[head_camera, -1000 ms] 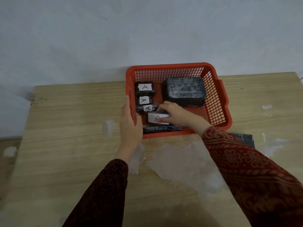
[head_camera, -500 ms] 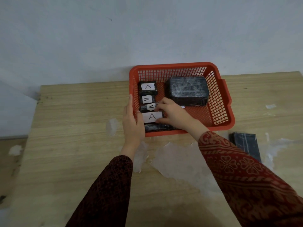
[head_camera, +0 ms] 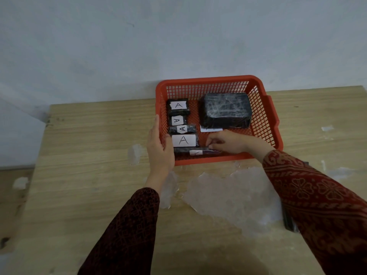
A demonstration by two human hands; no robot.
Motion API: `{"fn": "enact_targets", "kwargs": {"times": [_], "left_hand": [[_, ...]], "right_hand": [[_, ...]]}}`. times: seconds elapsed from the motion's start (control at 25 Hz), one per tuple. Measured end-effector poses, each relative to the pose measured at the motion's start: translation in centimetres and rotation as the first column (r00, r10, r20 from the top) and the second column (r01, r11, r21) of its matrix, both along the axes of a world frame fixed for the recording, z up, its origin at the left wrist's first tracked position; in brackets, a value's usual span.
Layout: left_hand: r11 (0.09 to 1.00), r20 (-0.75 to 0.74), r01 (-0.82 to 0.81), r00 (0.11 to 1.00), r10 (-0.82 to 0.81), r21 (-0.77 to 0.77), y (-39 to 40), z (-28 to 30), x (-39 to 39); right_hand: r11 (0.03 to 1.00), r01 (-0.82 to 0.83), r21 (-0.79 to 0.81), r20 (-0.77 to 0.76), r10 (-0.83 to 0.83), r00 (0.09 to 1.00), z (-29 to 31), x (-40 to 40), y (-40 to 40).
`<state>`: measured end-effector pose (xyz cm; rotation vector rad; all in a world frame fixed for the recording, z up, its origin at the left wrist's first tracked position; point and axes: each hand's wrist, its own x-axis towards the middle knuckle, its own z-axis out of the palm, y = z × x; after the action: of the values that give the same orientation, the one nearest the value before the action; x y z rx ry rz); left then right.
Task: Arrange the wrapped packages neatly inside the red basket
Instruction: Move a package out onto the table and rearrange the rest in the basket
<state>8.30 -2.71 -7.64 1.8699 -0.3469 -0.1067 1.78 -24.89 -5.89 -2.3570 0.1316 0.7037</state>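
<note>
The red basket (head_camera: 264, 108) stands at the table's far edge against the wall. Down its left side lie several black wrapped packages with white "A" labels, among them a top package (head_camera: 178, 107), a wide-labelled package (head_camera: 184, 140) and a long thin package (head_camera: 195, 152) along the near wall. A large black package (head_camera: 225, 109) fills the right back part. My left hand (head_camera: 159, 147) grips the basket's near left corner, thumb inside. My right hand (head_camera: 230, 142) is inside the basket, fingertips pinching the long thin package's right end.
A dark wrapped package (head_camera: 289, 221) lies on the table at the right, mostly hidden under my right sleeve. The wooden table (head_camera: 89, 155) has patches of worn white film. A white paper slip (head_camera: 210, 129) lies under the large package's near edge.
My right hand let go of the wide-labelled package, which now lies flat in the row, and moved nearer to the long thin package. My left hand stayed on the basket corner.
</note>
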Motion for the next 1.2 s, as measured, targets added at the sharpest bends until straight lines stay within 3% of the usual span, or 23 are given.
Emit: {"fn": "enact_targets", "kwargs": {"times": [0.24,0.48,0.68,0.76,0.84,0.88,0.96,1.08,1.12,1.2], "left_hand": [[1.0,-0.002,0.013,1.0,-0.013,0.002,0.0,0.3,-0.1],[0.999,-0.007,0.024,1.0,-0.024,0.038,0.2,0.2,0.0],[0.994,-0.02,0.055,0.998,-0.054,0.098,0.3,0.7,-0.2],[0.953,0.057,0.017,0.998,-0.036,0.303,0.2,1.1,0.0],[0.818,0.297,-0.087,0.949,-0.105,0.568,-0.2,1.6,0.0],[0.783,0.388,-0.109,0.905,-0.177,0.612,-0.6,1.9,0.0],[0.794,0.431,-0.033,0.853,-0.294,0.607,-1.9,2.4,0.0],[0.826,0.231,0.212,0.897,-0.376,0.522,-5.0,2.4,-0.1],[0.83,0.145,0.279,0.909,-0.39,0.482,-6.2,2.2,-0.1],[0.833,-0.009,0.367,0.917,-0.4,0.414,-8.6,1.8,0.3]], "right_hand": [[1.0,-0.026,0.004,-0.072,0.026,0.997,-0.1,-0.5,0.7],[0.989,-0.088,-0.118,-0.025,0.085,0.996,0.1,-0.1,1.2],[0.982,0.126,-0.142,0.082,-0.115,0.99,-0.5,-0.3,1.8],[0.98,0.139,-0.143,0.111,-0.124,0.986,-0.5,-0.4,1.9],[0.98,0.134,-0.149,0.142,-0.112,0.983,-0.1,-0.8,1.6],[0.977,0.164,-0.139,0.198,-0.135,0.971,0.2,-1.1,1.3],[0.941,0.325,-0.09,0.404,-0.264,0.876,0.7,-2.0,0.3],[0.773,0.634,-0.018,0.664,-0.465,0.585,0.8,-3.9,-1.1],[0.712,0.702,0.009,0.673,-0.524,0.522,0.8,-4.3,-1.6],[0.65,0.753,0.102,0.549,-0.668,0.502,0.6,-4.4,-2.6]]}}
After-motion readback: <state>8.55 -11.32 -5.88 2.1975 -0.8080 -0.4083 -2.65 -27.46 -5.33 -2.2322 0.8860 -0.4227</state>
